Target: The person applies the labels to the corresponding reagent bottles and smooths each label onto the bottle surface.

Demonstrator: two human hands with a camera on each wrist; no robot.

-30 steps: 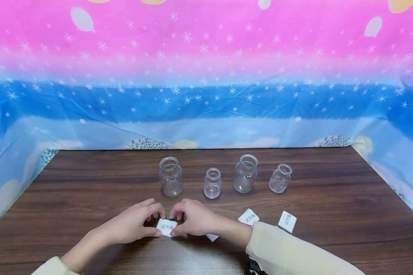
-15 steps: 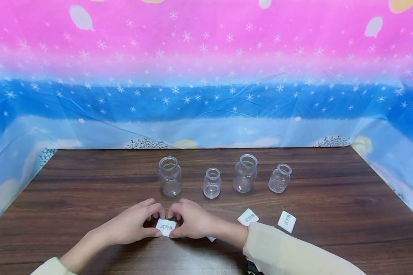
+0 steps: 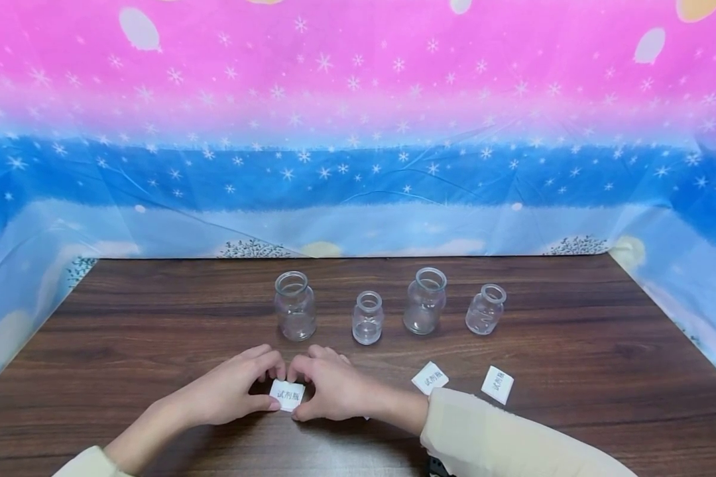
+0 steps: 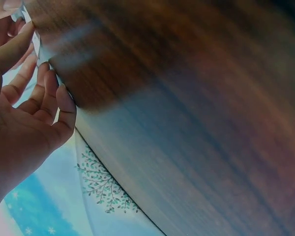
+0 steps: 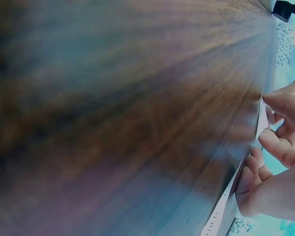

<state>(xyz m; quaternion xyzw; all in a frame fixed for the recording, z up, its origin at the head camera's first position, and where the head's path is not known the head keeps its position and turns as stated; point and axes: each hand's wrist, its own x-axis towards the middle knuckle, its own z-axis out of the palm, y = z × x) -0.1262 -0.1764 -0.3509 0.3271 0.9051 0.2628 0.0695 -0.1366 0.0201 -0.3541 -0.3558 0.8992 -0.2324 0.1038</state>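
A small white paper label (image 3: 287, 395) with printed black characters lies between both hands near the table's front. My left hand (image 3: 229, 387) holds its left side, the thumb at the lower left corner and the curled index finger at the top edge. From the other side my right hand (image 3: 337, 386) pinches it, thumb at the lower right corner and index fingertip at the upper edge. In the right wrist view the label (image 5: 261, 119) shows edge-on between thumb and fingers. Another white label is almost wholly hidden under the right wrist.
Behind the hands, a large glass jar (image 3: 296, 311), a small jar (image 3: 367, 321), another large jar (image 3: 425, 305) and another small one (image 3: 486, 311) stand in a row, all uncapped. Two more labels (image 3: 430, 377) (image 3: 498, 384) lie to the right. A snowflake-patterned cloth (image 3: 358, 179) hangs behind.
The right hand has shifted slightly left, its wrist covering more of the label beneath it. The held label has turned a little clockwise and moved slightly left. The left hand stays nearly still.
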